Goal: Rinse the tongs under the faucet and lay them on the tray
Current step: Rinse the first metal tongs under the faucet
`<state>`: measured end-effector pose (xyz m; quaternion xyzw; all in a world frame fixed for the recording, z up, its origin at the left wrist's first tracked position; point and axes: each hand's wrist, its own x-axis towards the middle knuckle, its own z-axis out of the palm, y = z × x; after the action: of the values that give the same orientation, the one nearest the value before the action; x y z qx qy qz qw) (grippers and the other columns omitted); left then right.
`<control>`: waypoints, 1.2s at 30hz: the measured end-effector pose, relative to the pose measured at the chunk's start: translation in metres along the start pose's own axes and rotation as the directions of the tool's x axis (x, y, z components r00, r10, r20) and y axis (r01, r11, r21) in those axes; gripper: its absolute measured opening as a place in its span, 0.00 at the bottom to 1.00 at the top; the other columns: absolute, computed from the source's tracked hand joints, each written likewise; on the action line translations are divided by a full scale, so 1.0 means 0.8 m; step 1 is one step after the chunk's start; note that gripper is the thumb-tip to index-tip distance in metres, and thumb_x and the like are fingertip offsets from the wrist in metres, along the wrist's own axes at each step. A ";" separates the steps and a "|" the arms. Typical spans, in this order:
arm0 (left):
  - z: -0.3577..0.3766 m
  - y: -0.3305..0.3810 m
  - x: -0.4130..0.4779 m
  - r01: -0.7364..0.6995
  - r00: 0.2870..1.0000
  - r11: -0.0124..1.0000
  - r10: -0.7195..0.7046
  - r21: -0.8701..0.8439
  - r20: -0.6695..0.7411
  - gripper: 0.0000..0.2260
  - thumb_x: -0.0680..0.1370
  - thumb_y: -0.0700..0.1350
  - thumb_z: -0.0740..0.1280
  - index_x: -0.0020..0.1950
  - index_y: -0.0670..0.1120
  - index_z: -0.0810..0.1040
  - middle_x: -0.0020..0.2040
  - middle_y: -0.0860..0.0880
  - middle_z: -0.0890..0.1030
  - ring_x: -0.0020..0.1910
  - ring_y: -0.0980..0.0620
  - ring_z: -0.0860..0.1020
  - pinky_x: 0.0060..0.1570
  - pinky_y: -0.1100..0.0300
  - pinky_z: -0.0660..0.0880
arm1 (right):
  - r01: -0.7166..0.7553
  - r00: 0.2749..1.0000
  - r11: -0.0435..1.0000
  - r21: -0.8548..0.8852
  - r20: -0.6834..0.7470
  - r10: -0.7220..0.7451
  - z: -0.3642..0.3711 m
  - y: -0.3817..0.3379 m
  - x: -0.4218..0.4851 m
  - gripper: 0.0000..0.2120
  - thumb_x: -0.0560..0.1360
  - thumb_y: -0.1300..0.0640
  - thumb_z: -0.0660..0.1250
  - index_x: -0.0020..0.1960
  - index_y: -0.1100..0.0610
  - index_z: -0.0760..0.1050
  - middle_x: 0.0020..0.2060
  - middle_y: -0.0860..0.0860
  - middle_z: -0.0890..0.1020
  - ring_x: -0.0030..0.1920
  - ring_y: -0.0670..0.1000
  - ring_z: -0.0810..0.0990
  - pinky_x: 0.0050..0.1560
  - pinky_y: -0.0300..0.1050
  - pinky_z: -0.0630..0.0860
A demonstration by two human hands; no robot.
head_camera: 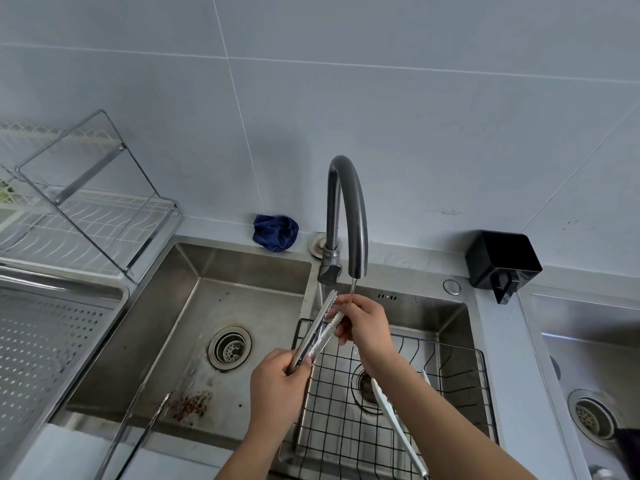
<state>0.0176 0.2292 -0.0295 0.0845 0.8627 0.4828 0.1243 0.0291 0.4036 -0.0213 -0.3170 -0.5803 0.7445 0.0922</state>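
Metal tongs (320, 332) with toothed tips slant up toward the dark curved faucet (348, 209), over the divider between two sink basins. My left hand (278, 384) grips their handle end. My right hand (362, 322) pinches the toothed tips just below the spout, where a thin stream of water (352, 289) runs down onto the fingers. A perforated steel tray (45, 344) sits at the left edge of the sink.
A second pair of metal tongs (138, 429) lies in the left basin near reddish food bits. White tongs (398, 419) lie on a black wire rack (450, 362) in the right basin. Behind are a blue cloth (275, 233), a black holder (502, 261) and a dish rack (86, 202).
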 end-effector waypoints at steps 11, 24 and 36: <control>-0.004 0.007 0.008 0.099 0.991 0.981 -0.083 -0.168 0.102 0.06 0.77 0.42 0.72 0.42 0.48 0.87 0.34 0.42 0.82 0.29 0.49 0.76 0.28 0.52 0.75 | -0.255 0.966 0.803 0.538 0.183 0.184 0.000 0.001 -0.013 0.12 0.83 0.52 0.62 0.52 0.58 0.82 0.40 0.54 0.84 0.29 0.48 0.71 0.27 0.40 0.71; 0.004 0.001 0.018 0.621 0.748 0.595 -0.254 -0.511 0.614 0.11 0.71 0.47 0.76 0.47 0.39 0.84 0.34 0.45 0.78 0.26 0.51 0.72 0.20 0.63 0.65 | -0.242 0.948 0.805 0.542 0.308 0.077 -0.002 -0.006 -0.011 0.10 0.78 0.52 0.65 0.44 0.55 0.84 0.38 0.51 0.78 0.26 0.46 0.66 0.26 0.38 0.68; 0.014 0.005 0.021 0.750 0.618 0.495 -0.289 -0.439 0.731 0.12 0.78 0.45 0.62 0.38 0.42 0.78 0.30 0.46 0.73 0.20 0.54 0.67 0.17 0.64 0.61 | -0.257 0.948 0.846 0.467 0.291 0.127 0.009 -0.017 -0.012 0.12 0.81 0.49 0.65 0.45 0.57 0.75 0.35 0.56 0.82 0.24 0.46 0.63 0.23 0.38 0.63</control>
<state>0.0050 0.2449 -0.0335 -0.1120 0.5032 0.6614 0.5448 0.0294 0.3970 -0.0040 -0.2432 -0.3400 0.9082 0.0221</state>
